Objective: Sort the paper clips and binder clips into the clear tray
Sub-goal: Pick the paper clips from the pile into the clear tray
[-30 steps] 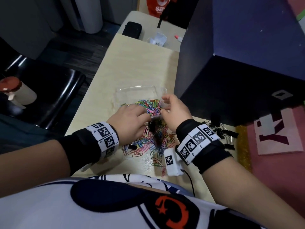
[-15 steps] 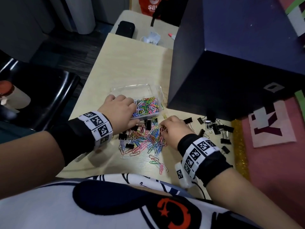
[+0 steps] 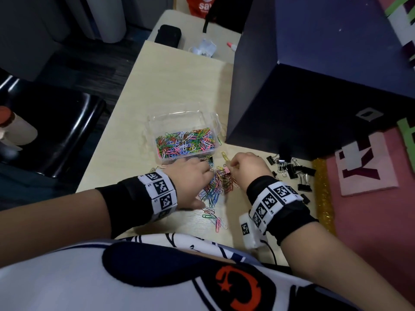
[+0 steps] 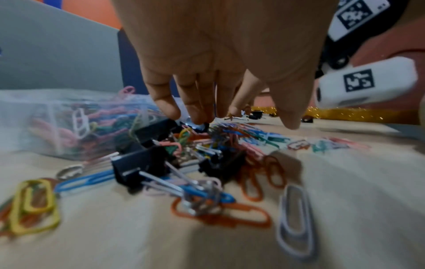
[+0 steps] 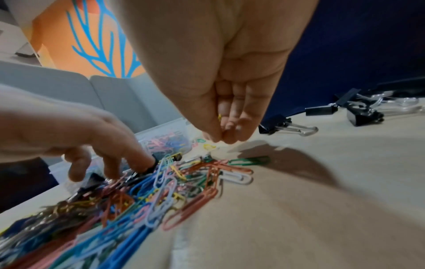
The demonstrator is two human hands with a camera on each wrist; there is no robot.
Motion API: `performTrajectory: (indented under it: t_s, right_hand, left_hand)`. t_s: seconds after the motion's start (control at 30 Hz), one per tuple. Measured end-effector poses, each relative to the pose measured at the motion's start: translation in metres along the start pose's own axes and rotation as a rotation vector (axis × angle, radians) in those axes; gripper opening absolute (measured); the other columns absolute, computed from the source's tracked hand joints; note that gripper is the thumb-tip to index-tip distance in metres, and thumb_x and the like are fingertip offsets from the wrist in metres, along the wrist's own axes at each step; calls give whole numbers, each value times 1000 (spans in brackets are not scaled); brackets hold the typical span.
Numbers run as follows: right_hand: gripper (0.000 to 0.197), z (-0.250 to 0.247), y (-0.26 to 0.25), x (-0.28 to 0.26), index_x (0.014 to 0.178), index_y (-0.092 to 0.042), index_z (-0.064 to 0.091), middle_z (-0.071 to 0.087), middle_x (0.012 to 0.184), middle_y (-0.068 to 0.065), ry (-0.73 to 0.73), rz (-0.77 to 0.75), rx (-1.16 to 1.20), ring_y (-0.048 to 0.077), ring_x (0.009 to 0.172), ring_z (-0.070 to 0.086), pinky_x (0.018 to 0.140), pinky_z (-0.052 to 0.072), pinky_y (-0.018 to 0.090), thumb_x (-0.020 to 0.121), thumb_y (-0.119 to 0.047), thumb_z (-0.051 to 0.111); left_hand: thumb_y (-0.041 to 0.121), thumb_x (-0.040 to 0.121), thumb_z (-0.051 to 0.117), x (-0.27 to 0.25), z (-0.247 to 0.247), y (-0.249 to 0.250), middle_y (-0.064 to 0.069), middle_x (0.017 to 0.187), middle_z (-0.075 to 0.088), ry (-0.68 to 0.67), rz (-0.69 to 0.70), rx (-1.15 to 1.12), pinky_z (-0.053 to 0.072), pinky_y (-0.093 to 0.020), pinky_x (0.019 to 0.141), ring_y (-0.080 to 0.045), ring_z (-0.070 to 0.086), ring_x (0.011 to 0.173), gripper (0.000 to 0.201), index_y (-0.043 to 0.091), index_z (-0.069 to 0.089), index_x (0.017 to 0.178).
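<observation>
Nearest, a loose heap of coloured paper clips mixed with black binder clips lies on the table. Over it, the left hand is spread, fingertips apart and touching the heap. The right hand is bunched, fingertips pinched together; whether a clip is held cannot be told. Small pinches are probably best, with tangled binder clips shaken free first. Beyond, the clear tray is part-filled.
</observation>
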State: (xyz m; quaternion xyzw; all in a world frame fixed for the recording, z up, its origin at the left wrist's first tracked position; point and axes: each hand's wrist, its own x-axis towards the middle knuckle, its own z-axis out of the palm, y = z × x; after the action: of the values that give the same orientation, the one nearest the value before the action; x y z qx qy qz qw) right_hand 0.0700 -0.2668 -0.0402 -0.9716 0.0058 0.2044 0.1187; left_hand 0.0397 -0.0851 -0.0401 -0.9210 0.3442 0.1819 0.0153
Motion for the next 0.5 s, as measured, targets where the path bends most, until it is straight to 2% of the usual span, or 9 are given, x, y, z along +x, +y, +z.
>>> performTrajectory:
  t_s: [0.07,0.17,0.27,0.33,0.4,0.5]
  right_hand:
    - [20,-2,4,-1,109,-22,62,53,118,3,46,27,18,24,105,56,89,47,32,92,-21,51]
    - [34,0,10,-4,116,-21,60,48,124,4,149,39,4,23,110,48,88,43,30,88,-5,47]
    - [34,5,9,-8,120,-18,58,44,126,4,216,-76,-43,23,118,39,94,40,32,89,-8,49]
    - [29,10,4,-8,119,-19,59,46,121,5,134,-150,-36,24,115,45,94,43,34,92,-15,50]
    - [31,13,0,-8,123,-22,57,48,119,5,11,-162,-46,25,112,50,94,45,35,92,-20,53]
    - [34,16,0,-9,123,-23,57,49,118,6,-53,-152,-74,26,109,53,92,46,34,90,-15,53]
  left_hand:
    - [56,79,60,1,3,2,0,128,43,-26,10,50,37,-42,93,-24,41,118,73,22,36,138]
    - [47,85,57,3,3,2,-1,128,44,-22,-11,63,36,-41,94,-25,41,119,60,21,39,136]
    - [41,90,53,6,0,1,-1,125,47,-6,-26,64,36,-39,94,-24,41,118,46,20,44,130]
    - [32,93,48,7,1,1,-2,120,50,17,-22,81,36,-38,91,-24,43,115,33,19,48,124]
    - [28,95,45,8,3,2,-2,116,53,22,-15,91,37,-39,89,-25,46,112,27,19,51,120]
    - [24,95,45,11,4,1,-1,110,56,17,2,97,38,-39,85,-25,49,108,24,19,54,117]
